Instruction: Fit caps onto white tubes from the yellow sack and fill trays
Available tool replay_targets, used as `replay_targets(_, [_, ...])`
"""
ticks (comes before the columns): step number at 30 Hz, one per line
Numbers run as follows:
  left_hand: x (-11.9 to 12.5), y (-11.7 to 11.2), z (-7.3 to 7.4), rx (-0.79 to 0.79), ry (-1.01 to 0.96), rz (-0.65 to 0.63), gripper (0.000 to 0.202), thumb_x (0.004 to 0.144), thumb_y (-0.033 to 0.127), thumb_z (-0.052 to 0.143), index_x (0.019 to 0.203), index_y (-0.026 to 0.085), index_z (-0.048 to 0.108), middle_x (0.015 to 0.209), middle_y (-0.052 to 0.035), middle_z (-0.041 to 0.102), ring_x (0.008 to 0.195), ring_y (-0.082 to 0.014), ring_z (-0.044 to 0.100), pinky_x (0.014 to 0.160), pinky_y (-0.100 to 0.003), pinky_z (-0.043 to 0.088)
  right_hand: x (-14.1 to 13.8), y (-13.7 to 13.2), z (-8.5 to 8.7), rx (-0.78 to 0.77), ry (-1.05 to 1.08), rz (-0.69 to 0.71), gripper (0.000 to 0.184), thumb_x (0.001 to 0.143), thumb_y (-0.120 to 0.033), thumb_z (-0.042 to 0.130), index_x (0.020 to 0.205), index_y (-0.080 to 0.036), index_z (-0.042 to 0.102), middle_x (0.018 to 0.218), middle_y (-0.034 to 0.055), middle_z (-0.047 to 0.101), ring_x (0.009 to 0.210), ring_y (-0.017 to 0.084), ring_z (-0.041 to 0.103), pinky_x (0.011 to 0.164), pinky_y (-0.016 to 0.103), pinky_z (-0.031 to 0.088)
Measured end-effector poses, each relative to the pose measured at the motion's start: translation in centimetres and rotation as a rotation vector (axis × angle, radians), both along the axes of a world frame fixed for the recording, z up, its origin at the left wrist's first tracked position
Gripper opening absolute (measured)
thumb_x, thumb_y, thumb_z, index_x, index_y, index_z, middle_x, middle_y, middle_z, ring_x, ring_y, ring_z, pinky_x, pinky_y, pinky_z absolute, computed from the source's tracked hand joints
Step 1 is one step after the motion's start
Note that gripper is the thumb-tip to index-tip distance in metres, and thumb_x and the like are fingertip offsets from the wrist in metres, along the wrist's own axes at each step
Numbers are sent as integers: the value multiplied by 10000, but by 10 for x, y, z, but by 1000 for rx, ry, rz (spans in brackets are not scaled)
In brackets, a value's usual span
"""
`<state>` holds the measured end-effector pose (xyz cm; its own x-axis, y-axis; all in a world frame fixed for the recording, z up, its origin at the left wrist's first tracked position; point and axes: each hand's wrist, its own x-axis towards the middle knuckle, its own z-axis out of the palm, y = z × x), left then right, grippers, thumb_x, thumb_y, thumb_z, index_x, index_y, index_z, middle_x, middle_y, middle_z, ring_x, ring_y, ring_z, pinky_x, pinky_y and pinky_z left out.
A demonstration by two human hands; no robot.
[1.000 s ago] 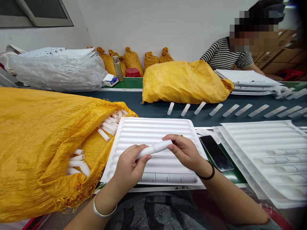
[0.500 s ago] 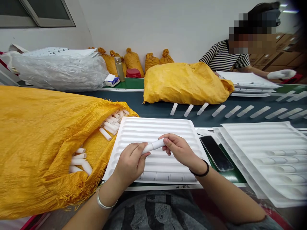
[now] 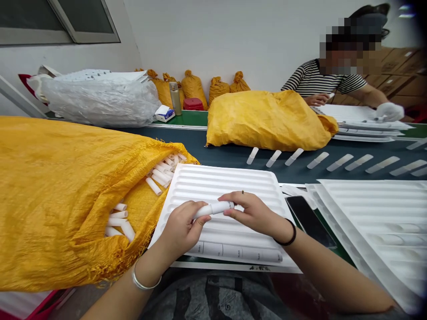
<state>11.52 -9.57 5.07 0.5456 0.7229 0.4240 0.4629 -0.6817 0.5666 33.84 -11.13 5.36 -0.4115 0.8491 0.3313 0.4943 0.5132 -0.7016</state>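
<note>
Between my two hands is a white tube (image 3: 216, 207) with a seam round its middle and small dark print near its right end. My left hand (image 3: 187, 222) grips the left end, and the fingers of my right hand (image 3: 247, 209) close on the right end. Below them lies a white ridged tray (image 3: 190, 180), with a row of printed white tubes (image 3: 230, 252) in its front groove. To the left, a yellow woven sack (image 3: 60, 178) gapes open, showing loose white tubes (image 3: 153, 186) in its mouth.
A black phone (image 3: 310, 220) lies right of the tray, beside stacked trays (image 3: 350, 209). White tubes (image 3: 318, 160) lie in a row on the dark belt (image 3: 187, 138), before another yellow sack (image 3: 267, 118). Across the belt, a person in a striped shirt (image 3: 302, 75) handles trays.
The tube has turned, so print now shows near its right end, and my right fingers have shifted on it. The view has swung slightly left. The co-worker's gloved hand has come down to the trays.
</note>
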Motion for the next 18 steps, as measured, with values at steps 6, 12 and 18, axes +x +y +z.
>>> replay_targets(6, [-49, 50, -23, -47, 223, 217, 529, 863, 403, 539, 1317, 142, 464, 1148, -144, 633, 1002, -252, 620, 860, -407, 513, 8, 75, -14, 99, -562, -220, 200, 813, -169, 563, 998, -158, 640, 930, 110, 623, 844, 220, 564, 756, 317, 422])
replay_targets(12, [-121, 120, -36, -3, 412, 431, 328, 796, 188, 365, 925, 154, 665, 1051, -146, 653, 1057, -276, 581, 993, -430, 427, 55, 181, -26, -244, -524, -638, 246, 882, -226, 510, 1051, -70, 596, 971, 157, 643, 882, 220, 596, 722, 282, 422])
replay_targets(18, [-131, 144, -60, -59, 503, 347, 305, 716, 186, 448, 869, 165, 711, 913, -117, 629, 884, -265, 586, 879, -405, 472, 72, 208, -36, -490, -538, -638, 277, 850, -352, 630, 976, -105, 616, 965, 75, 651, 821, 151, 610, 746, 302, 483])
